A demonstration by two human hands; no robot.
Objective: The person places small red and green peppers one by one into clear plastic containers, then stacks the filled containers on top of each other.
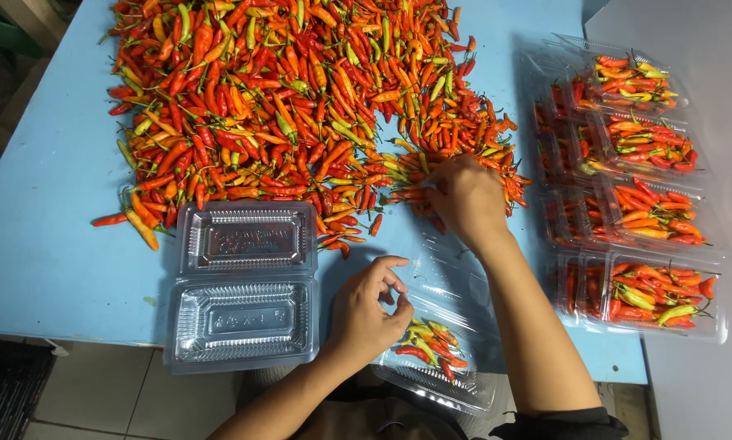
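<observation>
Right hand point(466, 198) pinches chilies at the near edge of the big red-orange chili pile point(284, 106); left hand point(368, 314) loosely curled, empty, over the clear plastic clamshell tray point(435, 383) below the pile. Risk: the overhanging tray tips off the blue table point(48, 269).

Right hand point(464, 200) among chillies point(284, 106) (loose heap)

A produce-packing spot — a blue table point(40, 269) heaped with chillies point(284, 106), filled clear clamshell boxes point(635, 195) stacked beside.

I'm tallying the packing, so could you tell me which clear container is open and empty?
The clear clamshell container left of the left hand: open and empty, while the others hold chillies.
</observation>
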